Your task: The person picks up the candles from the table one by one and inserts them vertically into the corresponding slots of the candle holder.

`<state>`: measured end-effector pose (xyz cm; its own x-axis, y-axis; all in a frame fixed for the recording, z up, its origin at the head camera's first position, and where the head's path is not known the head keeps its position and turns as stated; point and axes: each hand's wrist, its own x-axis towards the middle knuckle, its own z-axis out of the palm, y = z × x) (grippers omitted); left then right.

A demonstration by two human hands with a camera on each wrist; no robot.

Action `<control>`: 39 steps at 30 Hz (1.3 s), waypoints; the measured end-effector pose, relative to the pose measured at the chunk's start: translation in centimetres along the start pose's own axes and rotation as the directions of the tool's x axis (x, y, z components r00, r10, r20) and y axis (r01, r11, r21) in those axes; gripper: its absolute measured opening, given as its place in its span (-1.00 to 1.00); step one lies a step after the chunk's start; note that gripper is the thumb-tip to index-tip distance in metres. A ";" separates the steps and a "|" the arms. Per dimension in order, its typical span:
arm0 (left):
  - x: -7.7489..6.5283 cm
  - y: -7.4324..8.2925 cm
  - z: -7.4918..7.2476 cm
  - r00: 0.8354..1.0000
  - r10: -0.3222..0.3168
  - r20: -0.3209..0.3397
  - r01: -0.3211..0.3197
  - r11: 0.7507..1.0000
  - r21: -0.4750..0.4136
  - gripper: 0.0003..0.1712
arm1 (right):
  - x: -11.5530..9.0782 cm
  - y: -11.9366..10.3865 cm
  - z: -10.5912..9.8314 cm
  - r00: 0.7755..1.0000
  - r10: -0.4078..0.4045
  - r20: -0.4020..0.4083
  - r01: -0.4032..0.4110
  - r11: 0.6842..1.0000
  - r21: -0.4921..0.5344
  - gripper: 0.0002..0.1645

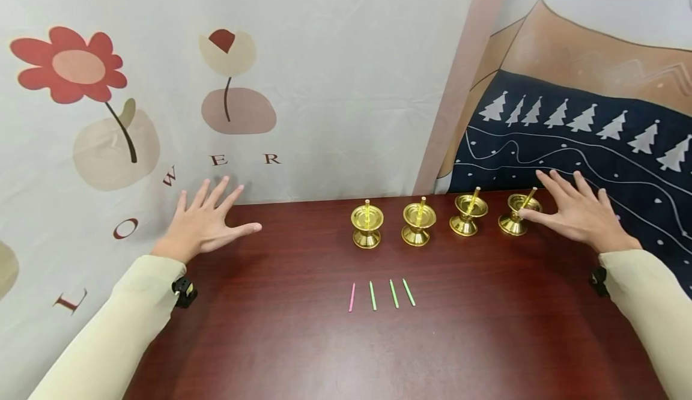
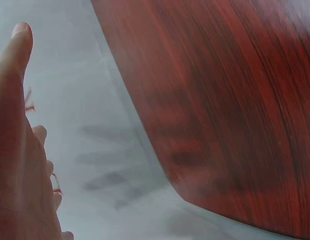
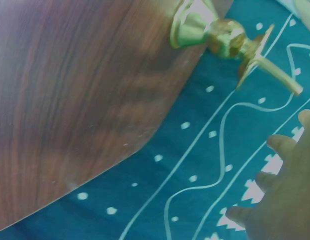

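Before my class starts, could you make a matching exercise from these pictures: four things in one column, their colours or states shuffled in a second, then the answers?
Column one
1. leftmost small stick
2. rightmost small stick
3. rightmost pedestal cup
4. left hand

Column two
A. gold, nearest the right hand
B. fingers spread
C. green
D. pink

Right pairs: 1-D; 2-C; 3-A; 4-B

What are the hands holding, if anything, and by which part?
Nothing is held: the left hand and right hand are both empty and spread open.
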<state>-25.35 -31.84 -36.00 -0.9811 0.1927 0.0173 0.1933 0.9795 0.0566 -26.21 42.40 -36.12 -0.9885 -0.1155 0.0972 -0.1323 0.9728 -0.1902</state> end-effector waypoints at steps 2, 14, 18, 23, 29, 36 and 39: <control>-0.3 0.7 -0.2 1.000 0.014 -0.003 -0.014 1.000 0.012 0.33 | -0.1 -0.8 0.0 1.000 -0.024 -0.011 0.024 1.000 -0.012 0.33; -1.8 6.5 0.2 0.978 0.153 -0.141 -0.154 0.988 0.003 0.25 | -1.6 -8.2 0.6 0.961 -0.254 -0.109 0.249 0.967 -0.055 0.33; -1.8 9.0 0.7 0.968 0.180 -0.172 -0.189 0.982 -0.032 0.27 | -1.9 -11.3 1.2 0.925 -0.349 -0.152 0.349 0.937 -0.028 0.33; -1.2 11.9 1.4 0.961 0.209 -0.180 -0.227 0.970 -0.083 0.28 | -1.8 -15.1 2.6 0.877 -0.437 -0.200 0.454 0.890 0.044 0.34; -0.2 14.6 2.6 0.950 0.238 -0.203 -0.273 0.948 -0.167 0.28 | -2.0 -19.0 4.6 0.832 -0.512 -0.214 0.543 0.830 0.127 0.35; 1.0 17.0 4.1 0.948 0.240 -0.209 -0.295 0.908 -0.297 0.28 | -2.7 -22.8 6.5 0.823 -0.540 -0.178 0.568 0.773 0.282 0.26; 1.9 17.7 4.8 0.958 0.218 -0.185 -0.276 0.876 -0.397 0.24 | -3.1 -24.3 7.5 0.828 -0.540 -0.151 0.552 0.735 0.395 0.00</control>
<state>-23.86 -13.83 -39.74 -0.8970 0.3873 0.2131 0.4420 0.7813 0.4407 -20.52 17.63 -39.14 -0.7358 -0.5907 0.3311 -0.6712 0.5716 -0.4720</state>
